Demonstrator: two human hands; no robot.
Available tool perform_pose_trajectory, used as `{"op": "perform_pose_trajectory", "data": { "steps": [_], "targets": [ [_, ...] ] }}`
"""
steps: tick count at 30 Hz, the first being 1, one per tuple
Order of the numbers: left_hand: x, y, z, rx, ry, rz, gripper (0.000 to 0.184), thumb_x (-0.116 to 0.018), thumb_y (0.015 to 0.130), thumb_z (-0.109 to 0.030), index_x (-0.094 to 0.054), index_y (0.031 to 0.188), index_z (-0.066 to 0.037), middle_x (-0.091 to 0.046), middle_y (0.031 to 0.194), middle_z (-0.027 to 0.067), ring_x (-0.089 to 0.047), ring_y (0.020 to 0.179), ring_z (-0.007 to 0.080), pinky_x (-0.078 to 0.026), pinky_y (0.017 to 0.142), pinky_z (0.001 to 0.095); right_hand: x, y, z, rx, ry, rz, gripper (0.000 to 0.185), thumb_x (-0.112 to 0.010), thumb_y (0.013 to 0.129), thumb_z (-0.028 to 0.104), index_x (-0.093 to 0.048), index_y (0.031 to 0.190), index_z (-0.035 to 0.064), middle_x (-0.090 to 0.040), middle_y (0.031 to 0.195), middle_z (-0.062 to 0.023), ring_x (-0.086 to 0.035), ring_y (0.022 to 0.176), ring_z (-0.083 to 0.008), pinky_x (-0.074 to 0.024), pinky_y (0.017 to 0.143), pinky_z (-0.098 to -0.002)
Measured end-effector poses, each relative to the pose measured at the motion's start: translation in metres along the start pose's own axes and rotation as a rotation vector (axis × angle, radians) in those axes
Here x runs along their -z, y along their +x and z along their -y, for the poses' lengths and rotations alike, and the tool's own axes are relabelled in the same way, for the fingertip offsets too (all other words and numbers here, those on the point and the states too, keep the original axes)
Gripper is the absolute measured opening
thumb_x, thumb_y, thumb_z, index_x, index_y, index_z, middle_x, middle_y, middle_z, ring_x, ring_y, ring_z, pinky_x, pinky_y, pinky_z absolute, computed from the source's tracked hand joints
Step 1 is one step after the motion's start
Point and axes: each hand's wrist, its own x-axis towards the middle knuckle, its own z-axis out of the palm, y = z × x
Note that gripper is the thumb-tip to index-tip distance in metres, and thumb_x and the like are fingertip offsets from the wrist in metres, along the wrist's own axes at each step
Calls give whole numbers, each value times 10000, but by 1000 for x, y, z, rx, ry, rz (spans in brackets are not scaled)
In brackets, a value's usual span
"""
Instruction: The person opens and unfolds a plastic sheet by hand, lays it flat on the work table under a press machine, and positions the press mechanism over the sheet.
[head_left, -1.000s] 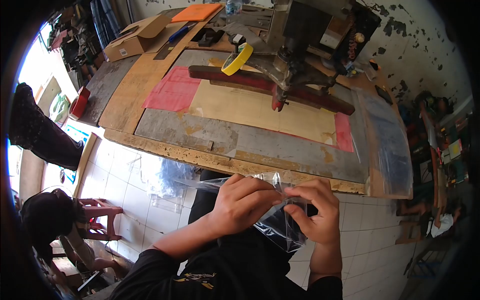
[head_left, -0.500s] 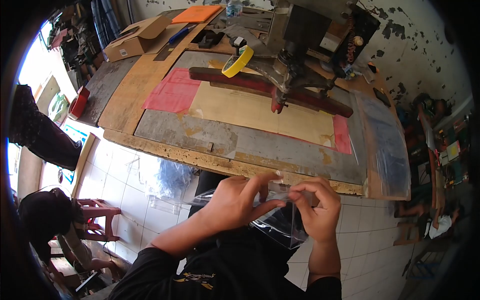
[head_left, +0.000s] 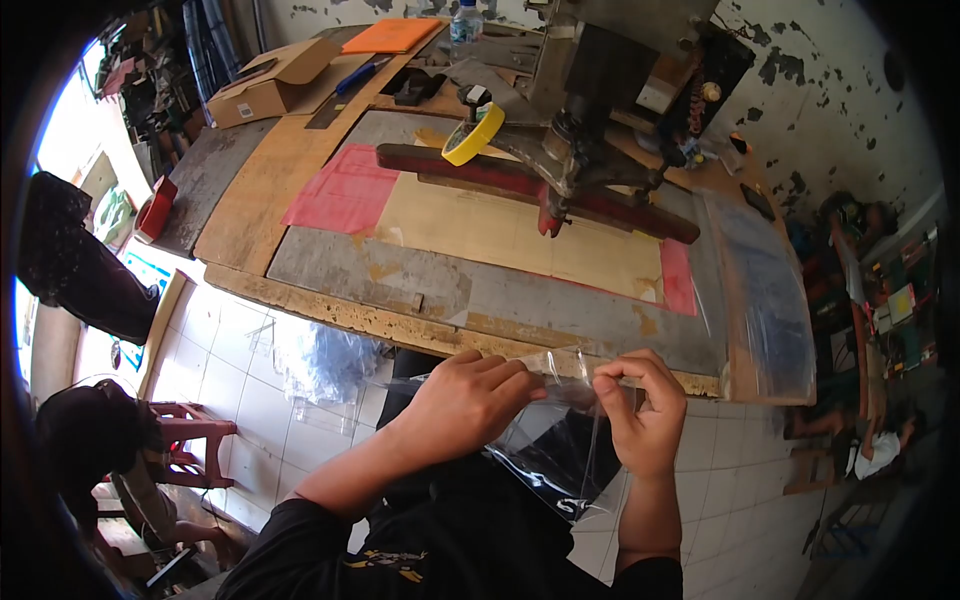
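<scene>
A clear plastic sheet [head_left: 545,445] hangs between my two hands over my lap, just in front of the worktable's edge. My left hand [head_left: 478,397] is closed on its upper left part, fingers curled over with the back of the hand up. At the upper right, thumb and fingers of my right hand [head_left: 643,405] pinch the sheet's edge. Some of the plastic also sticks out to the left behind my left wrist. The lower part drapes down and shines with reflections.
A press machine with a long red bar [head_left: 540,190] stands over a yellow board [head_left: 500,225] on the worktable [head_left: 330,310]. Yellow tape roll [head_left: 473,134] leans on the bar. Clear sheets [head_left: 765,300] lie at right; plastic scraps [head_left: 325,360] are on the floor. Another person [head_left: 100,450] sits at lower left.
My left fingers have gone from an open-looking pinch to curled over the plastic. My right hand has shifted slightly right, and the sheet now spreads wider and hangs lower.
</scene>
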Motion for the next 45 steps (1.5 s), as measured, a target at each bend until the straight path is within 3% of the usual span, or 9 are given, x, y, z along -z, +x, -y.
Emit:
{"op": "perform_pose_trajectory", "data": {
  "steps": [4, 7, 11, 15, 21, 26, 31, 34, 45],
  "targets": [
    [4, 2, 0, 16, 15, 25, 190, -757, 991, -230, -640, 959, -84, -669, 856, 34, -706, 774, 232, -513, 676, 377, -4, -6, -13, 14, 65, -44, 71, -790, 952, 9, -723, 976, -1, -722, 892, -80, -672, 842, -193, -520, 815, -315],
    [22, 2, 5, 66, 55, 5, 204, -788, 961, -238, -644, 939, -95, -666, 847, 32, -702, 769, 234, -513, 671, 384, 2, -8, -30, -92, 299, -261, 57, -684, 1055, 44, -671, 1067, -10, -715, 962, -82, -675, 903, -152, -534, 847, -292],
    [65, 4, 14, 133, 197, -28, 212, -881, 861, -181, -677, 851, -128, -719, 860, 26, -715, 762, 247, -530, 654, 391, 18, -1, -73, -31, 346, -389, 132, -663, 1093, 101, -622, 1175, 7, -705, 985, -84, -695, 908, -164, -537, 877, -301],
    [75, 23, 38, 88, 261, -82, 197, -897, 841, -159, -705, 841, -112, -734, 877, 33, -723, 789, 247, -540, 669, 392, 15, 1, -111, 4, 299, -433, 184, -669, 1114, 170, -595, 1198, 24, -712, 993, -88, -713, 922, -181, -535, 893, -316],
    [36, -5, 68, 336, -77, -68, 146, -871, 876, -94, -742, 928, -54, -768, 927, 69, -767, 868, 286, -585, 771, 391, 28, -13, -143, -151, 389, -235, 177, -641, 1132, 189, -580, 1165, 26, -728, 975, -110, -739, 941, -204, -567, 955, -361],
    [16, -32, 75, 455, -231, -83, 131, -838, 935, -60, -736, 1013, -33, -801, 943, 91, -806, 878, 249, -612, 763, 371, 36, -18, -140, -230, 399, -109, 174, -627, 1136, 177, -571, 1162, 15, -723, 927, -112, -742, 896, -208, -605, 973, -410],
    [12, -37, 79, 697, -498, -158, 408, -816, 979, -101, -652, 1350, -55, -828, 991, 75, -807, 927, 163, -606, 815, 310, 31, -13, -132, -337, 353, -102, 172, -614, 1140, 165, -576, 1166, -1, -714, 877, -99, -739, 869, -196, -623, 964, -428],
    [15, -30, 79, 651, -499, -197, 490, -782, 1003, -83, -607, 1461, -62, -831, 980, 80, -803, 940, 147, -592, 830, 289, 29, -12, -136, -360, 332, -170, 165, -629, 1137, 174, -613, 1146, 10, -734, 874, -88, -742, 840, -188, -601, 852, -349],
    [7, -26, 88, 702, -725, -174, 300, -726, 1055, -91, -690, 1350, -48, -834, 936, 82, -802, 899, 137, -588, 800, 269, 24, -12, -132, -405, 396, -346, 172, -681, 1107, 169, -643, 1133, 3, -721, 878, -86, -707, 788, -171, -615, 783, -339]
  ]
}}
